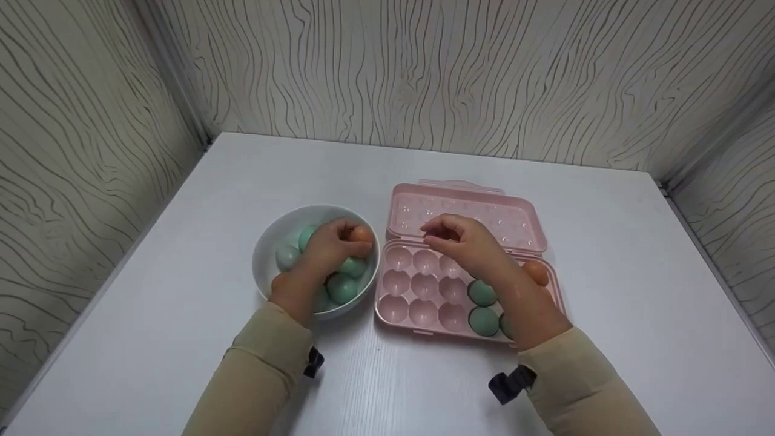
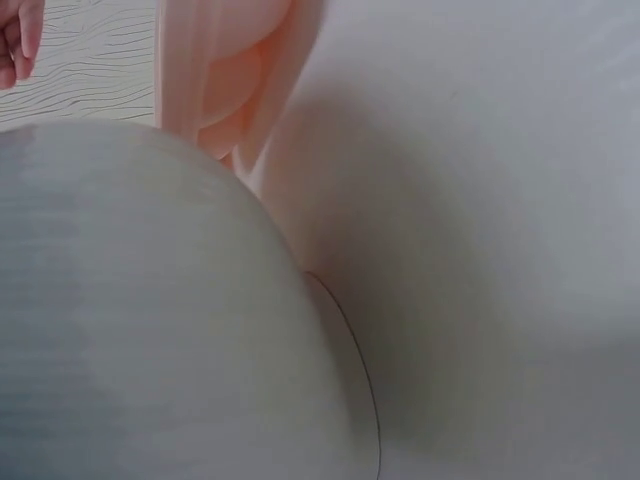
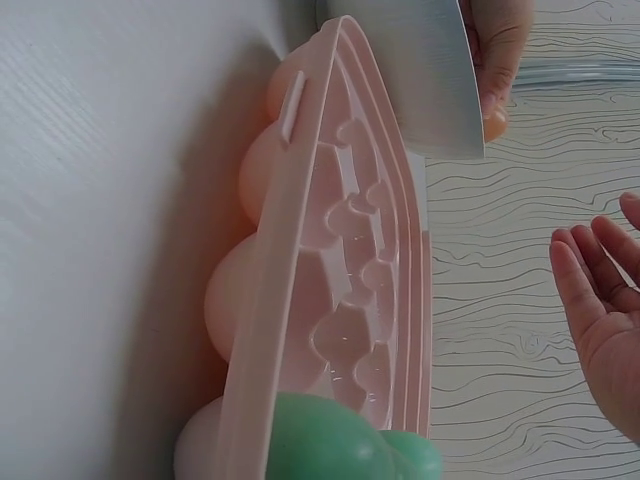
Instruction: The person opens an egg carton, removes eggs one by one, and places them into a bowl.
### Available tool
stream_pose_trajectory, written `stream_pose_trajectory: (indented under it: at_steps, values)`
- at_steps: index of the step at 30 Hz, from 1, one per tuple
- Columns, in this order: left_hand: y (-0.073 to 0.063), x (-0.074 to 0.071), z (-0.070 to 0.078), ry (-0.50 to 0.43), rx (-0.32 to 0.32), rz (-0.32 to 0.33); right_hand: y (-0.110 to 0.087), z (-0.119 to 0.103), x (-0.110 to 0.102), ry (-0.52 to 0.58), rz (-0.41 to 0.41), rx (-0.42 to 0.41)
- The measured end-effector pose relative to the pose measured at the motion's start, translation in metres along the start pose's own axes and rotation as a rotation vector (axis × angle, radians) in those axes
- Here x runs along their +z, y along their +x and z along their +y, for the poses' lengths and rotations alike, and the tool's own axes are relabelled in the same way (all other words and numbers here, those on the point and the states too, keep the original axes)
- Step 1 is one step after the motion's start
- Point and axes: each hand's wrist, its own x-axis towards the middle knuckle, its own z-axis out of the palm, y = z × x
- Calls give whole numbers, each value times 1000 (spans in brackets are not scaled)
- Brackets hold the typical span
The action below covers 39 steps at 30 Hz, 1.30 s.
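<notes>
White tabletop (image 1: 151, 272), backed by wood-grain panels (image 1: 412, 72). Pink plastic egg box (image 1: 424, 284) lies right of centre, its lid (image 1: 412, 212) laid back on the far side. White bowl (image 1: 264, 248) stands just left of it. The right hand (image 1: 469, 242) is above the box near the hinge, fingers loosely curved and apart from the thumb, holding nothing. The left hand (image 1: 329, 247) pinches an orange egg (image 1: 361, 234) at the bowl's right side; whether that egg touches the bowl cannot be told. Green eggs (image 1: 342, 289) fill the bowl's middle. In the box, green eggs occupy near and middle rows towards the right; another orange egg (image 1: 536, 272) sits far right.
</notes>
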Motion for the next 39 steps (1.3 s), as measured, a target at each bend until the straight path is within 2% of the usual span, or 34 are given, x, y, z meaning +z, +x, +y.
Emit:
stream_pose_trajectory:
  at_steps: [3, 9, 16, 23, 30, 35, 39]
  values:
    - [0, 0, 0, -19, -1, 11, 2, 6, 0, 4, -3, 4]
    - [-1, 0, -1, -63, -19, 20, 13, 34, 2, 23, 3, 6]
    - [1, -1, -2, -45, 7, 37, 13, 40, 1, 19, 3, 3]
    - [-1, -3, -1, -65, -7, 29, 12, 38, 0, -6, 4, 13]
    - [-2, -3, -1, -137, -50, 37, 1, 11, -1, -10, -6, 10]
    - [-1, -5, -2, -138, -104, 62, -2, 5, -2, -11, -5, 3]
    - [-1, -6, -4, -128, -94, 65, -1, 6, -3, -5, -1, 12]
